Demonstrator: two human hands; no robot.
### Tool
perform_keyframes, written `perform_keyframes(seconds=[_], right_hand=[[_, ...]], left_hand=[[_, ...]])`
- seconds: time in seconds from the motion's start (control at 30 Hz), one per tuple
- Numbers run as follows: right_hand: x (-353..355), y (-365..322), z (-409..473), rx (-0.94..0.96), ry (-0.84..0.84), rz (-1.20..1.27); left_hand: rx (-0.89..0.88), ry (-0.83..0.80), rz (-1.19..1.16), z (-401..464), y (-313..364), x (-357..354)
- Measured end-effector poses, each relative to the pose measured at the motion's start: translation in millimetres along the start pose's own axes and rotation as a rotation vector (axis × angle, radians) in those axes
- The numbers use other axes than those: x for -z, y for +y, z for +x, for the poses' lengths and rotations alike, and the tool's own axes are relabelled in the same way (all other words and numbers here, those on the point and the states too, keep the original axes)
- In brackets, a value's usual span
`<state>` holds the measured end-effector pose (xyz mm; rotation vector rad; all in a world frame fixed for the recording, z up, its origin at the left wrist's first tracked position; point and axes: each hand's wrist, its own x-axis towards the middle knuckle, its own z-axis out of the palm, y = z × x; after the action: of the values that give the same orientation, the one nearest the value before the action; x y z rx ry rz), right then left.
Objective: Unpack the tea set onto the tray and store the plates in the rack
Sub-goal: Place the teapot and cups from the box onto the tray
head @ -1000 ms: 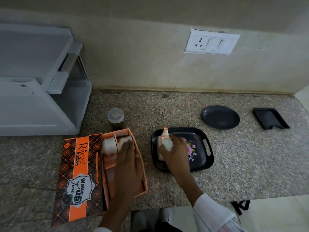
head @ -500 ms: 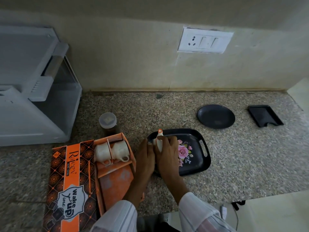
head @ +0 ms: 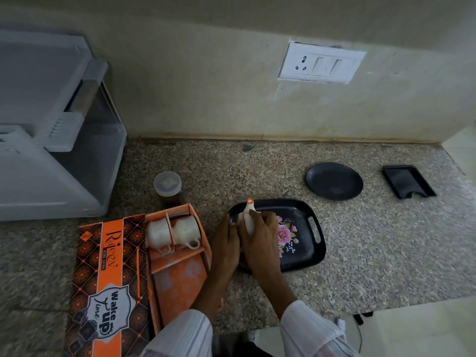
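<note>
Countertop: box holds two cups.

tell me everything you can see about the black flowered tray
The tray is black and glossy, plastic by the look, rectangular with rounded corners, a raised rim and a cut-out handle slot on its right side. Pink roses with small pale blossoms are printed on its floor. It lies flat on the speckled granite counter, right of the orange box. Over its left part the right hand holds a white piece with an orange tip, and the left hand is at its left edge.
</note>
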<state>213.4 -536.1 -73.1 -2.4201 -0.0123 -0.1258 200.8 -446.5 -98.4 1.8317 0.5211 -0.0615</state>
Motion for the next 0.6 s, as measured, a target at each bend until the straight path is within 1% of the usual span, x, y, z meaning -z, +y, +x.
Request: perform_keyframes(seconds=[0.07,0.27,0.4,0.6], right_hand=[[1.2,0.1,0.8,0.007,-0.002,-0.001],[3.1,-3.2,-0.3,-0.003,0.034,0.067],[3.8,-2.3,2.2,0.027,0.065,-0.015],[-2.1,-0.8,3.2,0.037,0.027,-0.112]], left_hand=[[-0.012,-0.011,0.026,0.0,1.9,0.5],[0.018,-0.034,-0.016,-1.8,4.5,0.9],[0.011,-0.029,0.003,-2.3,3.6,0.7],[0.028,-0.049,-0.010,-1.3,5.2,0.0]])
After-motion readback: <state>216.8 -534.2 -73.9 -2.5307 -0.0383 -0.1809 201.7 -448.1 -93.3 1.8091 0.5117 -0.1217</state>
